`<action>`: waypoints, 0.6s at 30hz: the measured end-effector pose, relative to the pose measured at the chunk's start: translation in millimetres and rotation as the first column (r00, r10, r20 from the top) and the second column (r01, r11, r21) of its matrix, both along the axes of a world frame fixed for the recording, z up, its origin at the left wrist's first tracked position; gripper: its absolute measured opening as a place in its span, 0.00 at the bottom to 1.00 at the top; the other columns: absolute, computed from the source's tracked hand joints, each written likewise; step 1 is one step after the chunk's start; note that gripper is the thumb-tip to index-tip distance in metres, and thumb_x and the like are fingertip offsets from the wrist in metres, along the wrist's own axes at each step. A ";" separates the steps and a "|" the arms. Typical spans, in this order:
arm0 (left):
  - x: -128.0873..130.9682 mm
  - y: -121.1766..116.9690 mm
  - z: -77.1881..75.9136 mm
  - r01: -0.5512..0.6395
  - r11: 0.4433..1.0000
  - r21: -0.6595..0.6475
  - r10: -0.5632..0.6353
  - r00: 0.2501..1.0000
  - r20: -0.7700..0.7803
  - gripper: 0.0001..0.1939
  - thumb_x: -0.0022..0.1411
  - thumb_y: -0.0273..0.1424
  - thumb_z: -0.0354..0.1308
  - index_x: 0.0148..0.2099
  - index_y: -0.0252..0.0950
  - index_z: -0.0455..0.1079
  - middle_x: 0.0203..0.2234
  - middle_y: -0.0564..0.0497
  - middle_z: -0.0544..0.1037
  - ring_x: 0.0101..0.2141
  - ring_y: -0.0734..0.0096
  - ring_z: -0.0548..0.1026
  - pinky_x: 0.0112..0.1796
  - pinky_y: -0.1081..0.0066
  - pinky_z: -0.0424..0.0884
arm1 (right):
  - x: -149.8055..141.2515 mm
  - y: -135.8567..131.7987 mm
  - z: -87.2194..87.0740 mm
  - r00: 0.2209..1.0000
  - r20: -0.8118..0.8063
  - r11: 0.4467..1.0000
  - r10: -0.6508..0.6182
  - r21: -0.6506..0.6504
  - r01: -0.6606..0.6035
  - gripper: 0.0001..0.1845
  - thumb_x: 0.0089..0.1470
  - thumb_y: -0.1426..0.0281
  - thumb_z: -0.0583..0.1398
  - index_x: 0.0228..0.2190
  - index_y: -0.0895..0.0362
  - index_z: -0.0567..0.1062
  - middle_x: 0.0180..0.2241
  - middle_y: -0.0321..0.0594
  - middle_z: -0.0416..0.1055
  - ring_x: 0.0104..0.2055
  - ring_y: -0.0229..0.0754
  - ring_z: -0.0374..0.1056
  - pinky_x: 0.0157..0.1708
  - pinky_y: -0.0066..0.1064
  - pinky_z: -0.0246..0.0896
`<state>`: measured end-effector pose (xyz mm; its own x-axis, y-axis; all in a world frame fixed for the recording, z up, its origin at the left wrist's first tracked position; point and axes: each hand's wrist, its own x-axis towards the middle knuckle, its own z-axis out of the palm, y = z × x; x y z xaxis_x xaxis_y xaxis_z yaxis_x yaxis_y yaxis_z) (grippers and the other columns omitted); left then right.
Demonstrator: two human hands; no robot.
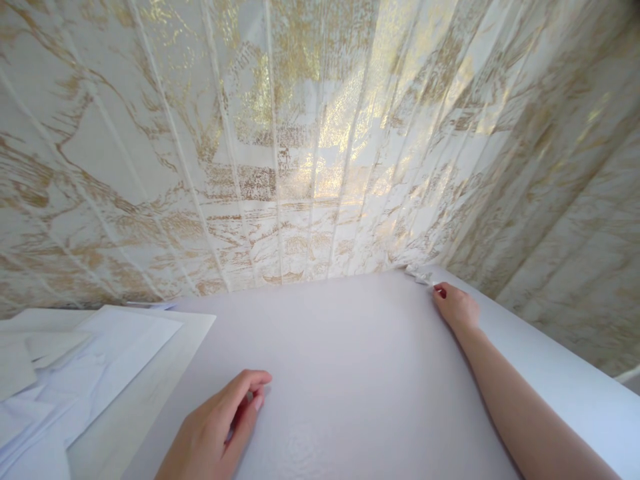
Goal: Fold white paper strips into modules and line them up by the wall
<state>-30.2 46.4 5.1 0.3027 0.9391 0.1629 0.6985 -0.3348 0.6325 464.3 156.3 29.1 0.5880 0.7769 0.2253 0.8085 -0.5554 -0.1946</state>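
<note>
My right hand (456,307) reaches to the far right corner of the white table. Its thumb and fingers are pinched at the near end of a small crumpled whitish scrap (419,273), which lies against the foot of the wall covering. Whether the scrap is paper or plastic I cannot tell. My left hand (220,423) is low over the near part of the tabletop (340,347). Its fingers are loosely curved, with a gap between thumb and forefinger and nothing held.
White paper sheets (125,340) lie in a loose, overlapping pile along the left side, over a larger pale sheet (150,393). A pleated white hanging with gold print (280,167) rises along the table's back edge. More of the same patterned cloth (560,253) hangs at the right.
</note>
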 end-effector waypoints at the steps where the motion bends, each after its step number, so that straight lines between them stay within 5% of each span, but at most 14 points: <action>1: 0.1 0.2 0.1 0.001 1.000 -0.002 -0.001 1.000 0.002 0.10 0.69 0.41 0.46 0.48 0.48 0.66 0.37 0.58 0.80 0.38 0.73 0.81 0.39 0.77 0.74 | -0.2 0.0 0.4 1.000 -0.004 1.000 0.004 0.000 -0.004 0.15 0.64 0.65 0.59 0.50 0.57 0.71 0.51 0.44 0.70 0.47 0.46 0.71 0.45 0.43 0.70; 8: -0.6 0.2 -0.2 0.004 1.000 -0.024 -0.004 1.000 -0.019 0.12 0.69 0.43 0.45 0.48 0.48 0.66 0.37 0.57 0.80 0.39 0.71 0.80 0.40 0.76 0.74 | -2.1 -2.6 3.0 0.998 -0.059 0.999 0.014 0.044 -0.011 0.16 0.64 0.65 0.59 0.51 0.57 0.71 0.51 0.44 0.70 0.47 0.46 0.71 0.45 0.43 0.70; 18: -2.0 -0.3 0.3 0.009 1.000 -0.002 -0.009 0.999 -0.031 0.12 0.69 0.43 0.46 0.48 0.48 0.66 0.37 0.56 0.80 0.37 0.71 0.80 0.38 0.76 0.75 | 7.9 -10.2 -3.5 0.985 -0.126 0.981 -0.120 0.136 0.136 0.17 0.64 0.65 0.60 0.52 0.58 0.70 0.51 0.45 0.70 0.47 0.47 0.71 0.45 0.44 0.70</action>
